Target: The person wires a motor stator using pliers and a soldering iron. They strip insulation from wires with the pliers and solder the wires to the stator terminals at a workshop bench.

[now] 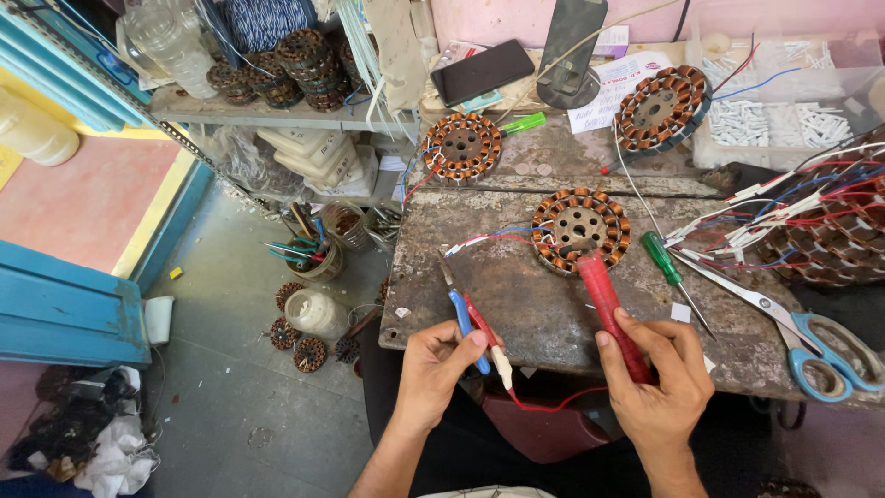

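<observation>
Head cam: left hand (433, 369) pinching blue-handled pliers (461, 314), right hand (659, 373) gripping red-handled tool (608, 304) w/ tip on copper-wound stator (581, 228).

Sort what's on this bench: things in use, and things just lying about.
In use: left hand, pliers, red wire, right hand, red tool, middle stator.
Lying about: scissors, green screwdriver, phone, far stators.

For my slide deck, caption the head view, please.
Left hand holds pliers and a red wire; right hand presses a red-handled tool onto a copper-wound stator.
</observation>
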